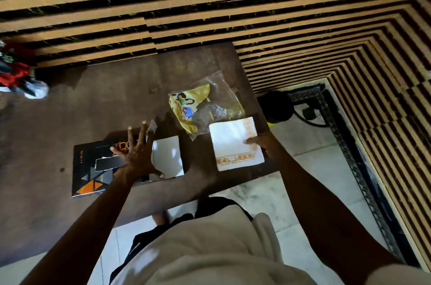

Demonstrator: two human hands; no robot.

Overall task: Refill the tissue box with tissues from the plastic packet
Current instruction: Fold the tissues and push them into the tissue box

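Setting: dark brown tabletop [70, 109] below a wall of tan and black slats, pale floor tiles on the near side.
Tissue box [127, 164]: flat, dark with orange triangles, lying at the near left of the tabletop — its white open area shows at its right end.
Left hand [137, 154]: fingers spread wide, grip released, palm pressing down on the tissue box.
Tissues [235, 144]: white folded stack with an orange patterned border, at the near right edge of the tabletop.
Right hand [260, 142]: grip pinched on the stack's right edge, thumb on top.
Plastic packet [205, 102]: crumpled, yellow-printed — just beyond the tissues, touching them.
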